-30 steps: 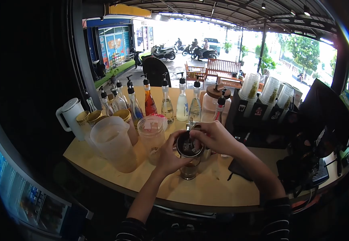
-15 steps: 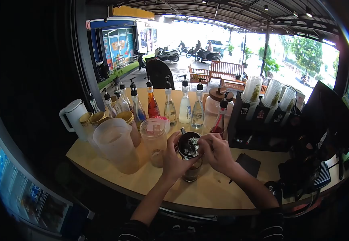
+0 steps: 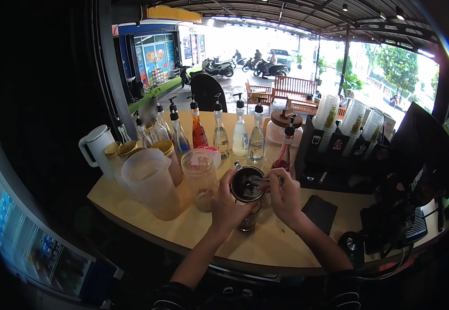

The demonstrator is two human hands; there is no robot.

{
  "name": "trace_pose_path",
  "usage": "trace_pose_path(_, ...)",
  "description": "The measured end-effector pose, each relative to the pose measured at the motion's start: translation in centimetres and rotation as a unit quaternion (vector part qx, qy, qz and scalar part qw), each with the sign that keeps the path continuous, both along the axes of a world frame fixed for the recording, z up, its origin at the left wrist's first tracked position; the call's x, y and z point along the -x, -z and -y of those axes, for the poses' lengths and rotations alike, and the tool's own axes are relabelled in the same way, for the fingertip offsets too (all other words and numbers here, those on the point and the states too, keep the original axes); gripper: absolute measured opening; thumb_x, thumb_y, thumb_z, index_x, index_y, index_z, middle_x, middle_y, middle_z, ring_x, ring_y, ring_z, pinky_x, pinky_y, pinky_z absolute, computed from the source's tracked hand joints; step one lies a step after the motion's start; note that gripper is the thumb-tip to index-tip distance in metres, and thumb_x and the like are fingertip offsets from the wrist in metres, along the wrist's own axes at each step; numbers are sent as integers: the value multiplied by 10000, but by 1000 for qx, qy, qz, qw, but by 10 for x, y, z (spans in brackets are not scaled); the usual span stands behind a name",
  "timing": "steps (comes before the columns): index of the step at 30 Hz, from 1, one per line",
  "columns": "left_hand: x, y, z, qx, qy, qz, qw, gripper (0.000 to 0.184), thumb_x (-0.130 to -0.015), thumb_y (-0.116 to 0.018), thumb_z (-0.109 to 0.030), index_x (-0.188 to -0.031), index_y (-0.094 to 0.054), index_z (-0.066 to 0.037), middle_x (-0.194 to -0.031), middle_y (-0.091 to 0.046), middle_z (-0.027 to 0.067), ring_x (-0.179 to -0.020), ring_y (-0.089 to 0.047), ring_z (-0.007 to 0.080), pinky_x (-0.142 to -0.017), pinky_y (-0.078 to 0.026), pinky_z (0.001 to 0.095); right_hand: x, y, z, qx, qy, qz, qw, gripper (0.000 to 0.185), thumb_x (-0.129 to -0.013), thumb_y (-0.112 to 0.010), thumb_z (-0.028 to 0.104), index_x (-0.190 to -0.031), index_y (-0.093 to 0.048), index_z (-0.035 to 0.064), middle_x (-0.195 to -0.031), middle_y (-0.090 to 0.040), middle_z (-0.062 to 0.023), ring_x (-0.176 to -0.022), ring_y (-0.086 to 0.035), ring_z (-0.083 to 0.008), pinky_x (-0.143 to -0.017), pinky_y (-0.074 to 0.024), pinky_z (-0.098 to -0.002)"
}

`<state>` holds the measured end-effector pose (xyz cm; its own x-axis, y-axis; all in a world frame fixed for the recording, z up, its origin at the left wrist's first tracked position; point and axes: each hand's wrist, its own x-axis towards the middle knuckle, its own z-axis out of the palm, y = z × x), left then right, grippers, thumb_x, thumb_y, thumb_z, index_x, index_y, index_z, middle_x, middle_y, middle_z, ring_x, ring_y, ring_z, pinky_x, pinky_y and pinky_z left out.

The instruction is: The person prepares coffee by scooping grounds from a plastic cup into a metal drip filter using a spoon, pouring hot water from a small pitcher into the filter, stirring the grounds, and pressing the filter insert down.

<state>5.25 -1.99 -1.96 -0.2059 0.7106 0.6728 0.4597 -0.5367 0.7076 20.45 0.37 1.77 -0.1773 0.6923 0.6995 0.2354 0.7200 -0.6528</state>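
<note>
My left hand is wrapped round a round metal cup, tipped so that I look into its mouth. Dark liquid shows inside it. The fingers of my right hand pinch a thin metal spoon, which reaches over the rim into the cup; its tip is hard to make out. Just below the cup a glass with dark contents stands on the counter, its upper part partly hidden by the cup and my left hand. Left of my left hand is a clear lidded jar.
Several pump bottles line the back of the counter. A frosted pitcher and a white jug stand left. Stacked plastic cups sit in a black holder at right. A dark cloth-like square lies right of my hand.
My right hand has shifted slightly right, and the spoon's handle now shows across the cup. The bright reflections inside the cup have given way to a darker surface. The view has tilted slightly.
</note>
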Motion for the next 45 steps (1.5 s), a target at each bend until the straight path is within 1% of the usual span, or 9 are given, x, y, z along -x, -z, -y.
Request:
trace_pose_path(3,0,-2,1,-21,-26,-38,999,925,-580,-881,-234,-1326,-367,-46,-1190,-574,177,-1072,-608,301,-889,-508,379,0,-5,15,-64,3,80,995,96,-936,-482,49,-908,-558,-4,-735,-673,-109,-649,-671,-200,-655,-500,-295)
trace_pose_path(7,1,-4,2,-15,-34,-41,998,935,-585,-879,-290,-1328,-365,-51,-1186,-575,178,-1064,-611,304,-875,-513,385,-6,-7,15,-140,14,79,987,83,-910,-507,47,-890,-585,23,-699,-667,-70,-726,-596,-233,-770,-449,-334)
trace_pose_path(17,-4,-6,4,-16,-18,-25,999,933,-587,-879,-263,-1334,-361,-56,-1219,-557,184,-1105,-590,301,-905,-498,385,-10,-5,17,-107,-12,69,992,73,-903,-515,30,-906,-587,19,-691,-659,-67,-721,-600,-214,-719,-469,-321)
trace_pose_path(20,-3,-5,6,-10,-17,-27,999,930,-591,-878,-257,-1336,-359,-58,-1228,-554,183,-1121,-582,300,-917,-492,382,-9,0,15,-183,3,80,980,85,-918,-499,42,-911,-578,11,-700,-664,-61,-696,-594,-185,-687,-476,-311)
trace_pose_path(22,-3,-5,6,-13,-12,-18,1000,929,-592,-878,-251,-1338,-358,-58,-1232,-552,183,-1128,-578,299,-922,-490,381,-10,0,11,-88,-4,38,995,110,-942,-470,51,-921,-566,2,-699,-666,-65,-680,-622,-151,-658,-484,-282)
trace_pose_path(23,-3,-5,6,-18,-6,-7,1000,929,-593,-878,-246,-1340,-357,-59,-1236,-551,182,-1135,-574,298,-927,-488,379,-12,-2,12,-112,-10,82,990,121,-959,-452,54,-938,-555,-5,-703,-666,-85,-670,-654,-138,-643,-490,-256)
trace_pose_path(29,-1,-1,5,-26,-5,-30,999,978,-602,-897,-246,-1348,-307,-22,-1250,-523,217,-1144,-567,277,-938,-497,375,-9,-2,14,-47,-40,18,998,142,-972,-432,65,-943,-545,-16,-722,-669,-103,-687,-677,-152,-638,-505,-255)
trace_pose_path(32,-1,-2,7,-27,0,1,1000,928,-598,-873,-231,-1347,-353,-61,-1235,-549,188,-1137,-575,297,-939,-483,372,-14,4,14,-54,-54,76,994,138,-970,-436,64,-944,-544,-18,-739,-671,-101,-696,-680,-156,-634,-509,-258)
trace_pose_path(45,1,1,8,-44,-4,-36,998,910,-606,-864,-208,-1347,-354,-70,-1210,-565,180,-1093,-597,295,-909,-496,372,-21,-1,14,-77,-47,70,993,135,-960,-453,58,-933,-558,-21,-755,-647,-96,-694,-682,-159,-643,-512,-254)
